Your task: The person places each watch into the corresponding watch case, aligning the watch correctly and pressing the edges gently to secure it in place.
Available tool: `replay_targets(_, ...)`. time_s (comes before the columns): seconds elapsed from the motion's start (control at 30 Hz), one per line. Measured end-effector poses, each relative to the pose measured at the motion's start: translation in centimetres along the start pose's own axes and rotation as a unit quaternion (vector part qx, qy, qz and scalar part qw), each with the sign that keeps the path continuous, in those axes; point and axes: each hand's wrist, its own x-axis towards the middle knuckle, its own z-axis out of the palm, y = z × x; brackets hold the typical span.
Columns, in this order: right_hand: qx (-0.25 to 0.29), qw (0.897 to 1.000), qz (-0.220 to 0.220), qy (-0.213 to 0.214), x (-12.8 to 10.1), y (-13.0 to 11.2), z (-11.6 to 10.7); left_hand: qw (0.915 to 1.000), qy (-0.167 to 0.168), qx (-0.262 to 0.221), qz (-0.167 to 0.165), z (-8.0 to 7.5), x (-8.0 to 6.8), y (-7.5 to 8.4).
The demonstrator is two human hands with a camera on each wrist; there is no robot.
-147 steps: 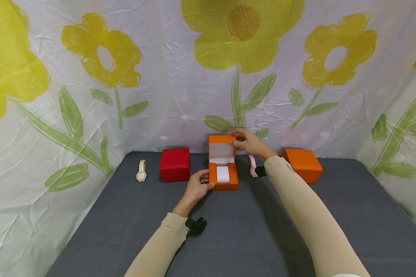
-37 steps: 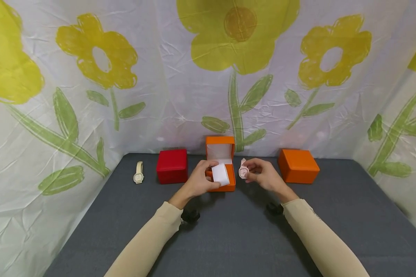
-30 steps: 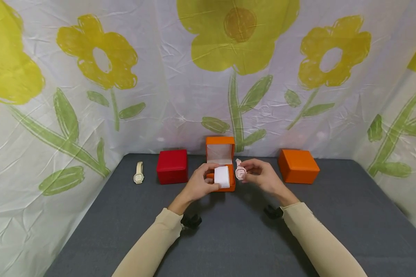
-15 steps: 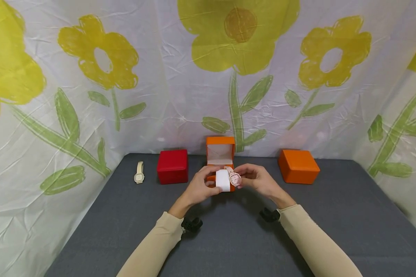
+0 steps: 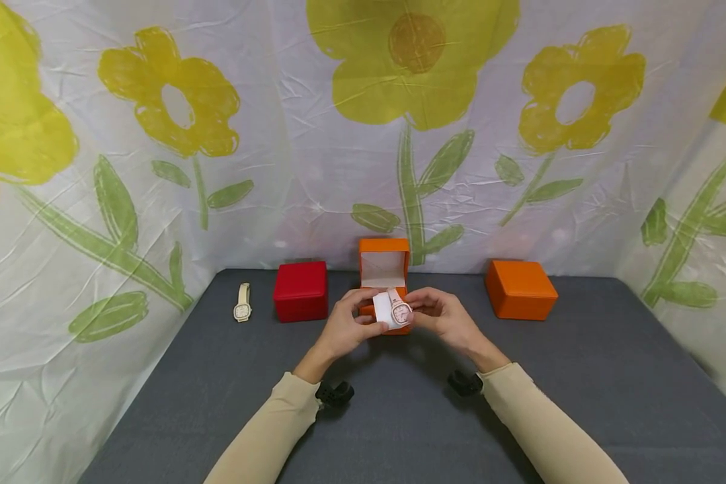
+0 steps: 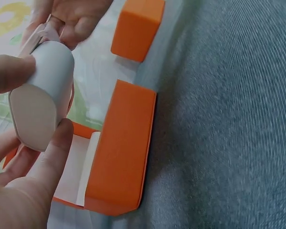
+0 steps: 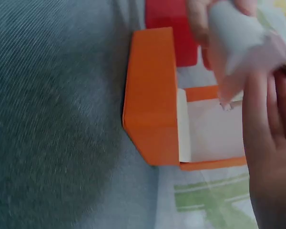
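Observation:
My left hand (image 5: 346,324) grips a white watch cushion (image 5: 382,309) between thumb and fingers, above the open orange watch box (image 5: 384,246). In the left wrist view the cushion (image 6: 33,114) shows its rounded end face. My right hand (image 5: 450,326) pinches a pale pink watch (image 5: 401,313) at the cushion's right end. The dial faces up toward the head camera. Its strap (image 6: 49,33) lies against the cushion's far end in the left wrist view; how far round it goes cannot be told. In the right wrist view, the strap (image 7: 260,57) is blurred.
Left of the open box stands a closed red box (image 5: 300,291), with a cream-strapped watch (image 5: 242,304) farther left. A closed orange box (image 5: 521,290) stands to the right. All rest on a dark grey cloth (image 5: 399,417) before a flowered curtain (image 5: 278,134).
Earlier the cushion sat in the box and the pink watch on the table. My left hand has lifted the cushion; my right hand has picked up the watch and brought it leftward against the cushion.

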Motion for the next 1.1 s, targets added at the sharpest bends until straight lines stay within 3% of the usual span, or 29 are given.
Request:
replay_targets(0.1, -0.076, 0.996, -0.038, 0.02, -0.1, 0.0, 0.5, 0.9999, 0.014, -0.003, -0.009, 0.0, 0.0, 0.1)
replay_targets(0.3, -0.203, 0.974, -0.087, 0.045, -0.5, -0.1, 1.2, 0.9995, 0.008, -0.018, -0.026, -0.2, -0.1, 1.1)
replay_targets(0.5, -0.187, 0.971, -0.129, 0.07, -0.7, -1.2, 1.5, 0.9996, -0.012, -0.023, -0.011, -0.3, -0.6, 3.7)
replay_targets(0.73, -0.187, 0.97, -0.137, 0.068, -1.2, -3.5, 2.2, 0.9989, -0.009, -0.044, -0.015, -0.2, -0.7, 3.9)
replay_targets(0.93, -0.206, 0.963, -0.155, 0.084, -1.2, -3.2, 2.4, 0.9985, 0.012, -0.052, -0.007, 0.1, -0.8, 4.1)
replay_targets(1.1, -0.211, 0.957, -0.169, 0.105, -0.8, -0.8, 2.2, 0.998, 0.026, -0.058, -0.002, 0.3, -0.9, 4.1)
